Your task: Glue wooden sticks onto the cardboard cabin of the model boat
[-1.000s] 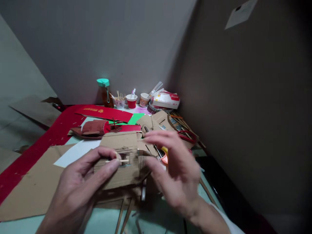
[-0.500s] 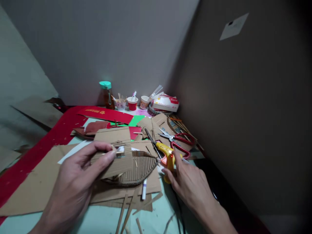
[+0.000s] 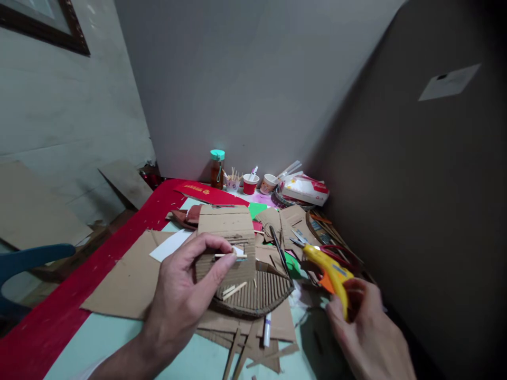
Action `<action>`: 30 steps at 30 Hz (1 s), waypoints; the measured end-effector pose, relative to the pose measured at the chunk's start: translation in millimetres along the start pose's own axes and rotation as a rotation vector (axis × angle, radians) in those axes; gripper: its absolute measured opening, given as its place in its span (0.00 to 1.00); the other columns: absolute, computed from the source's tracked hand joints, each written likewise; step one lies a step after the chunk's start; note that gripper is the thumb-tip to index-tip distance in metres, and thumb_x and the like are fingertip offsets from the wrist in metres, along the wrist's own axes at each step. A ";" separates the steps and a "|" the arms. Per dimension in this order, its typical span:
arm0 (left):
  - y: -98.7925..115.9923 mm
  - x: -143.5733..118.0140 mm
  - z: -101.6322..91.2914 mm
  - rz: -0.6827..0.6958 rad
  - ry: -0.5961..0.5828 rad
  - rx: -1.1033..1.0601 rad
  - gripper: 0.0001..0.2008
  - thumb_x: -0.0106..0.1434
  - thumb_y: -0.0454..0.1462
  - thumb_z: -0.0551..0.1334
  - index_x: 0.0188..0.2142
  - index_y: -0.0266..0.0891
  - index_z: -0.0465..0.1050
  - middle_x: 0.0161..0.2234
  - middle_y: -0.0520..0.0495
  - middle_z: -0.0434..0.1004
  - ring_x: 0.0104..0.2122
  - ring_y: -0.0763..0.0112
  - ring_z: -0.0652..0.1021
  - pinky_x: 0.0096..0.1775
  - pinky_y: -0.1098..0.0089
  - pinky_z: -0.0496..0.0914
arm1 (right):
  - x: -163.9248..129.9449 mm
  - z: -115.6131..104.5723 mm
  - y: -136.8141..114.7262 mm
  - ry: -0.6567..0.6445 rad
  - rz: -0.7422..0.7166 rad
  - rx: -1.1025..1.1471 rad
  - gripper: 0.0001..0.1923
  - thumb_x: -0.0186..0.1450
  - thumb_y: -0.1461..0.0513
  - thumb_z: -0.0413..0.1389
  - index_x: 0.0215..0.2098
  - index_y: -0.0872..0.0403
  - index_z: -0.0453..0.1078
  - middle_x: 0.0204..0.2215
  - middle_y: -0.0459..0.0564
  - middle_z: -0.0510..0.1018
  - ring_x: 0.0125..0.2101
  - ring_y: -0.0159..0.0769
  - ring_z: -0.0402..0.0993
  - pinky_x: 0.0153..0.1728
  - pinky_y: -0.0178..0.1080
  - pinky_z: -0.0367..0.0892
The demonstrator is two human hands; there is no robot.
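Note:
My left hand (image 3: 194,285) is closed in a pinch on a short thin wooden stick (image 3: 242,256). The stick lies across a small cut-out in a bent cardboard roof-like piece (image 3: 227,224). Under and in front of that piece is a boat-shaped corrugated cardboard hull (image 3: 273,287), with a few loose sticks (image 3: 234,291) inside. On the right, my right hand (image 3: 370,322) grips a yellow glue gun (image 3: 330,266) by its handle. Its nozzle points up and left, above the cardboard scraps and apart from the stick. The trigger is partly hidden by my fingers.
Red-handled scissors (image 3: 336,253) lie behind the glue gun. A white marker (image 3: 267,330) and cardboard strips (image 3: 240,348) are in front of the hull. Along the wall stand a bottle (image 3: 217,169), a red paper cup (image 3: 250,184) and a tissue pack (image 3: 304,188).
My right hand has drawn the glue gun to the right, away from the hull, and its grip has shifted. The left hand keeps its pinch at the cut-out. The camera view has turned left.

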State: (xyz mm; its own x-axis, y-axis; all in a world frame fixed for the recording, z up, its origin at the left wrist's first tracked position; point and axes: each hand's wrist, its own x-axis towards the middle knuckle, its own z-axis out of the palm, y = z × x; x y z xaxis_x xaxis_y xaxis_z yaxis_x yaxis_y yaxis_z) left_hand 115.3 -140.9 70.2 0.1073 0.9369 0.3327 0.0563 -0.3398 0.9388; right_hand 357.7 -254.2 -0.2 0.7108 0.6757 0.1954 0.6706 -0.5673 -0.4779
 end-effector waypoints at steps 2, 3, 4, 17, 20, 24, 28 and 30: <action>-2.3 1.8 -2.0 0.003 -0.014 -0.005 0.05 0.59 0.40 0.70 0.27 0.45 0.80 0.29 0.50 0.79 0.32 0.62 0.75 0.37 0.67 0.68 | -1.6 -4.9 3.0 0.138 0.091 0.175 0.22 0.61 0.44 0.54 0.43 0.49 0.63 0.36 0.58 0.82 0.33 0.55 0.82 0.31 0.49 0.75; -3.3 2.7 -2.7 -0.012 -0.020 -0.030 0.05 0.59 0.40 0.70 0.27 0.45 0.80 0.29 0.50 0.79 0.33 0.62 0.75 0.37 0.68 0.68 | -2.8 -6.3 3.9 0.206 0.111 0.284 0.24 0.59 0.43 0.58 0.44 0.48 0.63 0.39 0.58 0.81 0.37 0.55 0.82 0.34 0.50 0.77; -4.0 3.7 -3.2 -0.037 -0.030 -0.073 0.05 0.59 0.39 0.70 0.28 0.45 0.81 0.30 0.50 0.79 0.33 0.63 0.75 0.37 0.69 0.68 | -4.2 -7.3 4.0 0.260 0.117 0.409 0.26 0.58 0.43 0.62 0.45 0.48 0.63 0.41 0.57 0.81 0.40 0.55 0.81 0.37 0.49 0.77; -1.6 10.7 -8.2 -0.516 -0.341 -0.730 0.08 0.52 0.36 0.77 0.27 0.39 0.80 0.25 0.51 0.76 0.27 0.75 0.73 0.30 0.80 0.69 | 10.2 -19.0 -73.3 -0.237 0.006 1.220 0.19 0.60 0.54 0.71 0.42 0.55 0.75 0.26 0.45 0.77 0.19 0.29 0.68 0.21 0.32 0.69; -4.5 9.8 -9.7 -0.609 -0.383 -0.835 0.08 0.51 0.36 0.77 0.26 0.38 0.80 0.24 0.51 0.75 0.27 0.74 0.74 0.31 0.78 0.72 | 20.2 -8.8 -88.4 -0.214 -0.004 1.316 0.22 0.56 0.57 0.73 0.45 0.55 0.76 0.31 0.46 0.79 0.20 0.26 0.66 0.18 0.29 0.65; -12.4 10.7 -9.8 -0.567 -0.409 -0.947 0.09 0.49 0.36 0.78 0.25 0.38 0.80 0.24 0.52 0.72 0.27 0.74 0.73 0.30 0.76 0.74 | 20.4 6.2 -92.1 -0.167 -0.026 1.347 0.30 0.54 0.59 0.74 0.53 0.49 0.75 0.40 0.46 0.81 0.22 0.24 0.65 0.20 0.27 0.65; -12.4 6.5 -4.1 -0.620 -0.516 -1.090 0.07 0.50 0.34 0.76 0.25 0.36 0.80 0.24 0.52 0.71 0.25 0.76 0.73 0.29 0.76 0.76 | 10.4 6.7 -99.5 -0.211 -0.112 1.367 0.24 0.57 0.60 0.72 0.52 0.48 0.77 0.45 0.48 0.82 0.22 0.25 0.64 0.18 0.29 0.65; -10.3 2.0 -0.6 -0.621 -0.587 -1.150 0.06 0.51 0.33 0.75 0.25 0.35 0.80 0.23 0.52 0.72 0.24 0.77 0.73 0.28 0.76 0.76 | 7.2 1.9 -106.0 -0.191 -0.164 1.411 0.19 0.58 0.59 0.71 0.48 0.49 0.79 0.43 0.49 0.82 0.21 0.24 0.64 0.17 0.29 0.64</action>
State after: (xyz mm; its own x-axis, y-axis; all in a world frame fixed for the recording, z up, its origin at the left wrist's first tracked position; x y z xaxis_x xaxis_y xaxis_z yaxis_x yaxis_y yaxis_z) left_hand 114.4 -135.5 61.3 0.7669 0.6410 0.0311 -0.5448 0.6247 0.5594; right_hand 291.3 -188.3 50.2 0.5325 0.8028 0.2682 -0.1078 0.3786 -0.9192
